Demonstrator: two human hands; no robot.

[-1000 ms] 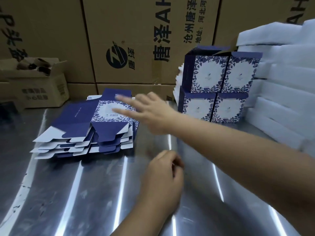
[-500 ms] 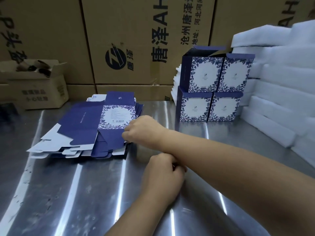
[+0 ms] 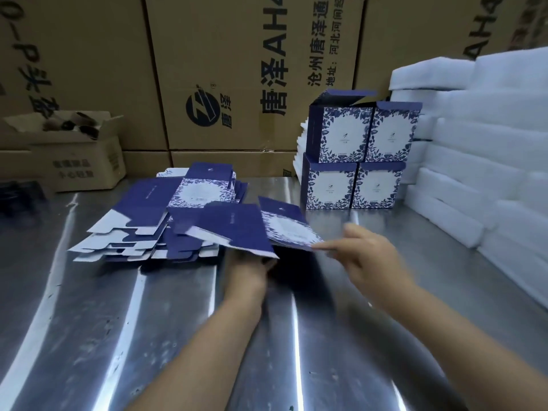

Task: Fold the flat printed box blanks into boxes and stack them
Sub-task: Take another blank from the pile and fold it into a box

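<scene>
The left hand [image 3: 252, 272] reaches under the near edge of a flat blank [image 3: 237, 229]; its fingers are hidden beneath the card, so I cannot tell whether they curl round it; the right hand [image 3: 369, 256], blurred, has its fingers stretched out straight toward the left, the tips touching the blank's near right edge; the blank is raised off the table [image 3: 178, 336] and tilted, just in front of the pile of blanks [image 3: 139, 223] and overlapping its near right corner; it is dark blue on the left panel, with a white oval ringed by blue leaves on the right panel and a pale underside showing at one flap; the pile lies fanned and uneven on the left, white flap edges jutting toward the near left; four folded boxes [image 3: 355, 155] stand two on two at the far right of the table, the upper left one with its top flaps open; white foam sheets [image 3: 480, 161] are stacked just to their right and run along the table's right edge; bare steel lies near and to the right of the hands; big cartons [image 3: 237, 69] wall off the back, a small carton [image 3: 77, 161] open at the far left.
</scene>
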